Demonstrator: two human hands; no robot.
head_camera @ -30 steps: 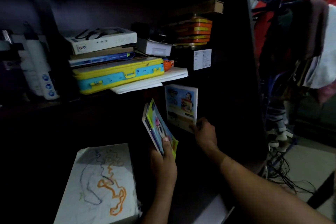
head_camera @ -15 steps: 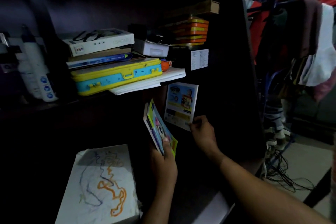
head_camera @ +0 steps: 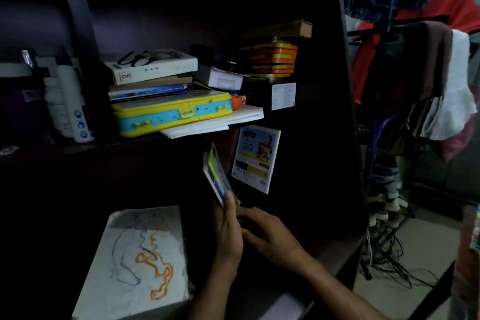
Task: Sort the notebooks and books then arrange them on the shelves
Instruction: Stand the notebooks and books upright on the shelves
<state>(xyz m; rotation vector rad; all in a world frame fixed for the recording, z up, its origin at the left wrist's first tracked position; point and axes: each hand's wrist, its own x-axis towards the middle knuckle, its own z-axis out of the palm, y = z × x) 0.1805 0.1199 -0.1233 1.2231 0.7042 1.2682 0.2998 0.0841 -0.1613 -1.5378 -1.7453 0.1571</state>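
Your left hand is gripping a thin stack of glossy, brightly printed notebooks, thumb laid up the cover, holding them tilted on edge inside the dark lower compartment of the shelf unit. Your right hand is resting just beside it with fingers loosely spread toward the bottom of that stack; whether they are pinching a cover is too dim to tell. One flat, square white-bordered book is leaning upright against the right wall of that compartment, apart from both hands. On the upper shelf, near its front edge, a boxy yellow and blue plastic case is lying on white paper sheets, with a white carton stacked above. A scribbled white box is sitting at the lower left.
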